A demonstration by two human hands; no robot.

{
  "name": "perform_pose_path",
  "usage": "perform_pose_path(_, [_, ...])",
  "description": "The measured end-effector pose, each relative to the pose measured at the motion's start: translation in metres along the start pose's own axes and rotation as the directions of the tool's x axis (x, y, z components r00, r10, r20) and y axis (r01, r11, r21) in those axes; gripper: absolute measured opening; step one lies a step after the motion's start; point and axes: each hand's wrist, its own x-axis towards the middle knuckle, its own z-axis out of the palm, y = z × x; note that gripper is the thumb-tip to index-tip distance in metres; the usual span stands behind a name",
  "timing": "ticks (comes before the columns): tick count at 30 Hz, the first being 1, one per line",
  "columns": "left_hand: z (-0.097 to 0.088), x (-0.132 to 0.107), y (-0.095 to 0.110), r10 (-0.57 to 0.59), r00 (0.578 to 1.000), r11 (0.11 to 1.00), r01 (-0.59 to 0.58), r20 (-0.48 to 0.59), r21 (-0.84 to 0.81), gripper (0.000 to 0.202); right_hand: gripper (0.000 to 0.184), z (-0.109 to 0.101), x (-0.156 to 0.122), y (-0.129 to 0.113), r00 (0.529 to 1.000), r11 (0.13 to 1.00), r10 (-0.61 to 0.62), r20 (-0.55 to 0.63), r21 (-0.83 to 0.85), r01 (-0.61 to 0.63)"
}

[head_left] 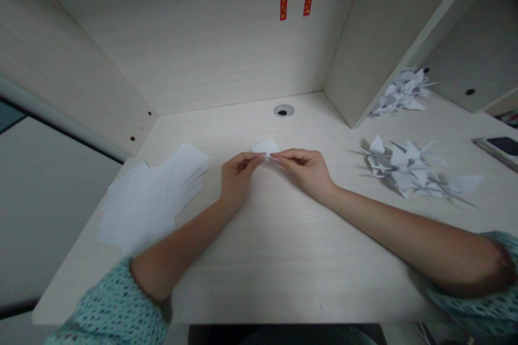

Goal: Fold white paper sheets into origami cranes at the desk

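A small folded piece of white paper [266, 147] lies at the middle of the pale wooden desk [283, 248]. My left hand [237, 177] pinches its near left edge with curled fingers. My right hand [304, 168] pinches the same piece from the right, fingertips almost touching those of the left. Both forearms reach in from the near edge, sleeves pushed up.
A loose stack of white paper sheets [156, 194] lies at the left. Several folded paper cranes [408, 168] lie at the right, with another heap of cranes [400, 92] behind them. A dark phone [499, 148] sits far right. A cable hole [283, 111] is at the back.
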Motion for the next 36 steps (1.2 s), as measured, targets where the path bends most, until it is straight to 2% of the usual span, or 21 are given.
perform_pose_path(7, [0.0004, 0.0006, -0.0004, -0.015, 1.0, 1.0, 0.015, 0.005, 0.002, 0.018, 0.016, 0.0026, 0.0014, -0.0004, 0.996, 0.995, 0.088, 0.0, 0.045, -0.088])
perform_pose_path(17, [0.0019, -0.0035, 0.0059, -0.064, 0.998, 0.994, 0.064, 0.005, -0.091, 0.019, 0.016, 0.0011, 0.0004, 0.004, 1.0, 1.0, 0.001, -0.015, 0.006, -0.001])
perform_pose_path(28, [0.0019, -0.0006, 0.0037, -0.136, 0.988, 0.987, 0.128, -0.07, -0.1, 0.021, 0.018, 0.0023, 0.0006, -0.0013, 0.999, 0.999, 0.044, -0.029, 0.019, -0.043])
perform_pose_path(36, [0.0021, -0.0008, 0.007, -0.162, 0.985, 0.98, 0.153, -0.062, -0.125, 0.021, 0.016, 0.0025, 0.0018, 0.0001, 0.998, 0.998, 0.056, -0.006, 0.043, -0.056])
